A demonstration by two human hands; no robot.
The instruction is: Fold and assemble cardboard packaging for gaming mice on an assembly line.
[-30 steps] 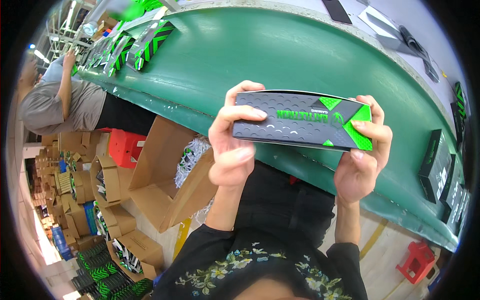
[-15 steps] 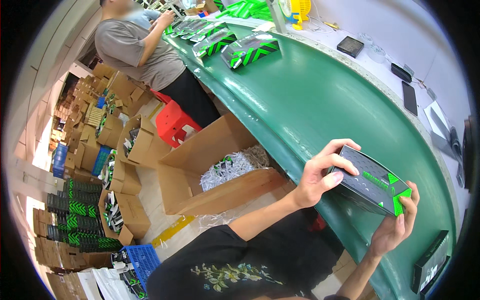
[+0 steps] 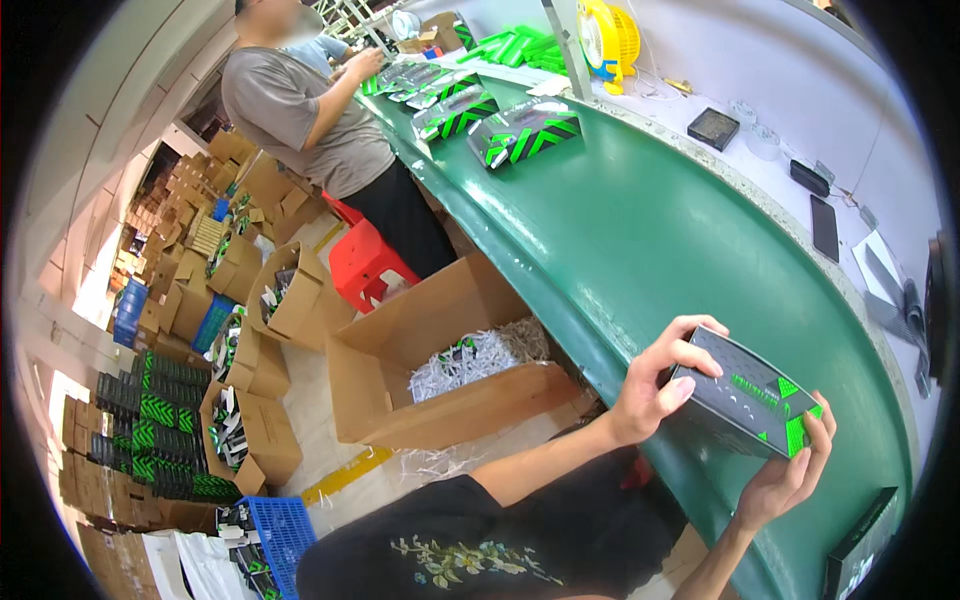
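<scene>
Box: black-and-green rectangular cardboard box (image 3: 742,397), dimpled upper face; held at both ends over the near side of the glossy green tabletop (image 3: 640,230).
Box underside: hidden; cannot be sure whether a lower edge touches the tabletop.
Box weight: probably light to moderate; contents unseen.
Box walls: look stiff, likely to dent if squeezed mid-panel.
Box finish: smooth sheen, may slip against dry skin; dimples could add bite.
Best hold: opposite short ends, close to the corners, gentle pressure.
Left hand (image 3: 648,395): at the left end, fingers bent over the upper face, thumb by the near edge.
Right hand (image 3: 788,480): cups the green-patched right end, thumb at the near corner.
Fingers: both sets grasping the box.
Forearms: left one (image 3: 545,465) slants in from lower left; right one (image 3: 725,558) rises from the lower edge.
</scene>
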